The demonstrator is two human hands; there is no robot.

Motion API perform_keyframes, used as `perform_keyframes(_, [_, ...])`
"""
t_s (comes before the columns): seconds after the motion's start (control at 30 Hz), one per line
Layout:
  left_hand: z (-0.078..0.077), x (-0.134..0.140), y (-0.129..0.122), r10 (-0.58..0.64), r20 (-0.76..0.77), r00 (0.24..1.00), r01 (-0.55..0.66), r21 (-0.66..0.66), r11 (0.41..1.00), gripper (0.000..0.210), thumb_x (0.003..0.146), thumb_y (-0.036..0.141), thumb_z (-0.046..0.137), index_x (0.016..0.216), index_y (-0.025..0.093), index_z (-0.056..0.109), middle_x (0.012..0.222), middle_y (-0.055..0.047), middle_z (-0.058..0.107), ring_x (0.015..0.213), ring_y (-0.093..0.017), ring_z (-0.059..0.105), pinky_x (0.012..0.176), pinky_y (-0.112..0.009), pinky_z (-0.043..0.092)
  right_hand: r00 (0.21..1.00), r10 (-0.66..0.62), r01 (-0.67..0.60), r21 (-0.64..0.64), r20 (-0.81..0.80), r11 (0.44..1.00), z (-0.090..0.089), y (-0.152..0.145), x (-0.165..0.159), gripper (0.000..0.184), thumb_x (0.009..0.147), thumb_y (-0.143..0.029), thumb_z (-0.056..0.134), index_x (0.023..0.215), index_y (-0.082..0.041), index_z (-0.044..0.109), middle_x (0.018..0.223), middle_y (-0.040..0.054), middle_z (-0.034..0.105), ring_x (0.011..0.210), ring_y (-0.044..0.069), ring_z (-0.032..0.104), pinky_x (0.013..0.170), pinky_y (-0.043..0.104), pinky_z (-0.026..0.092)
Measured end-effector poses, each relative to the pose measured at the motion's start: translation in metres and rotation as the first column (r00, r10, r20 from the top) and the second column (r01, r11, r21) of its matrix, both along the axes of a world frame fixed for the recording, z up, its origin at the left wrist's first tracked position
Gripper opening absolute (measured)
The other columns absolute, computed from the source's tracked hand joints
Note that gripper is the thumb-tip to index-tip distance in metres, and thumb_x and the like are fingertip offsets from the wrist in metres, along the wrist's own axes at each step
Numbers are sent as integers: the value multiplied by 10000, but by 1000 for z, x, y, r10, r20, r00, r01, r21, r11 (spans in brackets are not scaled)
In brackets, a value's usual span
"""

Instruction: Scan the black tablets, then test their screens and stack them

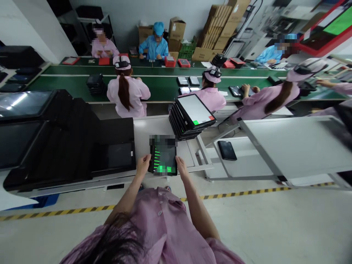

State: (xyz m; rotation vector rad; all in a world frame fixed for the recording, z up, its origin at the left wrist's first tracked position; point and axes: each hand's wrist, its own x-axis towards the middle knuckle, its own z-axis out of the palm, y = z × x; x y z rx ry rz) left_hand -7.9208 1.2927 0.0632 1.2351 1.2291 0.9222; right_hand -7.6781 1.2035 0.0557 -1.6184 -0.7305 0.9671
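A black tablet (165, 156) with green marks on its lit screen is held upright-facing in front of me, over the near edge of the grey cart top. My left hand (143, 165) grips its left edge, fingers closed around the side. On the opposite edge, my right hand (181, 166) is closed in the same way. Just beyond it stands a stack of tablets (178, 123), the top one showing a white screen with a green and a red patch. Left of my left hand lies another dark tablet (117, 155) among black ones.
Large black stacks (68, 135) fill the left side. To the right is a grey cart (299, 143), with one tablet (227, 150) on a lower shelf. Several co-workers sit along a green conveyor bench (159, 81). Yellow-black tape (228, 195) marks the floor.
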Motion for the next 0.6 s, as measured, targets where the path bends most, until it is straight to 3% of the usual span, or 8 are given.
perform_keyframes(0.17, [26, 19, -19, -124, 100, 987, 129, -47, 991, 544, 825, 667, 841, 1052, 173, 867, 1013, -109, 869, 881, -256, 785, 735, -327, 584, 992, -58, 48, -88, -113, 995, 24, -1, 7, 643, 753, -869, 725, 818, -232, 676, 731, 37, 730, 762, 262, 703, 649, 348, 575])
perform_keyframes(0.3, [60, 16, -28, -146, 135, 980, 152, -39, 988, 567, 859, 666, 827, 1129, 170, 875, 963, -94, 852, 759, -221, 728, 621, -314, 522, 954, -8, 0, -28, -299, 1000, 69, -13, 14, 555, 764, -766, 820, 905, -241, 707, 827, 51, 776, 787, 284, 730, 704, 394, 620])
perform_keyframes(0.37, [82, 13, -29, -157, 140, 978, 154, 31, 988, 566, 895, 654, 809, 1191, 175, 866, 983, -93, 849, 767, -216, 726, 631, -318, 527, 942, 17, -11, 21, -335, 1000, 104, -15, 23, 535, 771, -724, 862, 957, -240, 732, 901, 68, 799, 842, 306, 748, 748, 424, 643])
perform_keyframes(0.47, [109, 11, -24, -199, 157, 967, 171, 172, 970, 556, 939, 646, 775, 1248, 189, 847, 1088, -117, 851, 886, -254, 777, 679, -332, 560, 972, 60, -23, 160, -228, 987, 168, -3, 54, 528, 786, -679, 905, 1014, -231, 743, 929, 68, 799, 853, 311, 750, 737, 436, 656])
perform_keyframes(0.53, [114, 10, -15, -219, 165, 962, 175, 246, 953, 533, 976, 639, 731, 1264, 204, 837, 1211, -137, 840, 1022, -291, 799, 716, -339, 580, 994, 63, -32, 313, -90, 949, 215, 18, 88, 433, 832, -605, 917, 991, -238, 749, 900, 66, 789, 805, 268, 733, 704, 411, 657])
perform_keyframes(0.6, [107, 11, -3, -212, 130, 969, 173, 259, 950, 498, 1013, 619, 682, 1262, 216, 835, 1280, -143, 829, 1127, -315, 796, 757, -345, 599, 999, 47, -34, 416, -21, 909, 257, 47, 127, 316, 907, -474, 890, 1017, -205, 764, 898, 41, 791, 756, 185, 730, 705, 332, 629])
